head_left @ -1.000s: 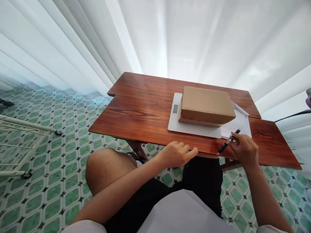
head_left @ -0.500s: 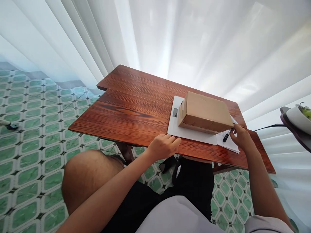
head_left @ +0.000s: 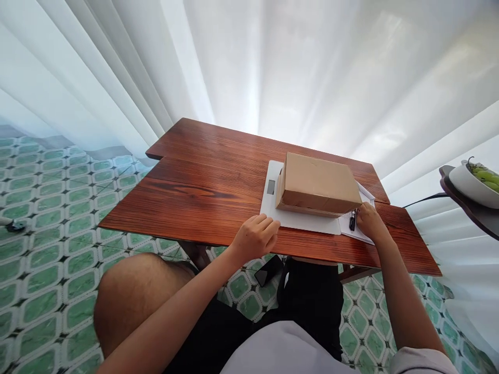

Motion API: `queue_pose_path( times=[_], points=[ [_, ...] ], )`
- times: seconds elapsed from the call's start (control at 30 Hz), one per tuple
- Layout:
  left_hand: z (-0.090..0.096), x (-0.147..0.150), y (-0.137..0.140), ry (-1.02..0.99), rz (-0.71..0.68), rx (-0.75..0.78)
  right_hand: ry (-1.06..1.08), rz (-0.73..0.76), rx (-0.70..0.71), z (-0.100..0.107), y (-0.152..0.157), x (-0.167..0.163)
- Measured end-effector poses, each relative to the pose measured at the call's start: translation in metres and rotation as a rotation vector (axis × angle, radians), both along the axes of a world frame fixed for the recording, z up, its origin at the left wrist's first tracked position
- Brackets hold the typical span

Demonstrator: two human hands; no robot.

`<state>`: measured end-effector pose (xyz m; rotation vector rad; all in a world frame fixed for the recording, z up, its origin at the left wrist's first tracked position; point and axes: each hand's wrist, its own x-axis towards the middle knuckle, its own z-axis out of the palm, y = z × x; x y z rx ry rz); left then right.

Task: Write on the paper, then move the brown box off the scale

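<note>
Head view: cardboard box (head_left: 318, 183) hides most paper (head_left: 355, 229).

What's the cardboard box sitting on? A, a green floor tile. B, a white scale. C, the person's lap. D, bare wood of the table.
B: the cardboard box rests on the flat white scale, whose small display shows at the box's left, all on the wooden table.

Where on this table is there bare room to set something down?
The table's whole left half is bare, from its notched far corner to the scale. A thin strip runs along the near edge between left hand and right hand. The right is crowded: box, paper, pen.
</note>
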<state>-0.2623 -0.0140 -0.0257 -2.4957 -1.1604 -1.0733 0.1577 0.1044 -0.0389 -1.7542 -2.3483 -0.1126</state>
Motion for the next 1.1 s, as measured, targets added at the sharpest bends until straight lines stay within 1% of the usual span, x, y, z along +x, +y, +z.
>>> queue_pose_path(
  times=[0.1,0.2,0.27,0.3,0.37,0.43,0.5,0.57,0.7,0.8,0.97,1.1],
  points=[
    [0.008,0.002,0.003,-0.146,-0.02,-0.06,0.048,-0.044,0.058,0.003,-0.006,-0.004],
    [0.024,0.007,0.01,-0.301,0.029,-0.125,0.183,-0.093,0.154,0.013,-0.017,-0.016],
    [0.035,0.011,0.017,-0.397,0.076,-0.159,0.455,-0.122,0.222,0.023,-0.026,-0.03],
    [0.041,0.013,0.02,-0.449,0.094,-0.183,0.582,-0.128,0.223,0.028,-0.032,-0.038],
    [0.05,0.016,0.026,-0.567,0.123,-0.258,0.84,-0.149,0.195,0.035,-0.041,-0.055],
    [0.055,0.018,0.031,-0.681,0.146,-0.359,1.059,-0.159,0.133,0.039,-0.05,-0.072],
    [0.057,0.019,0.035,-0.749,0.158,-0.461,1.216,-0.169,0.071,0.041,-0.056,-0.085],
    [0.057,0.019,0.036,-0.777,0.152,-0.546,1.317,-0.182,0.007,0.04,-0.06,-0.095],
    [0.056,0.02,0.035,-0.788,0.156,-0.707,1.417,-0.218,-0.081,0.037,-0.065,-0.108],
    [0.056,0.021,0.033,-0.746,0.151,-0.821,1.459,-0.243,-0.123,0.036,-0.068,-0.114],
    [0.062,0.024,0.03,-0.676,0.156,-0.933,1.469,-0.236,-0.168,0.039,-0.071,-0.12],
    [0.067,0.028,0.029,-0.629,0.165,-0.969,1.384,-0.17,-0.187,0.042,-0.072,-0.123]
  ],
)
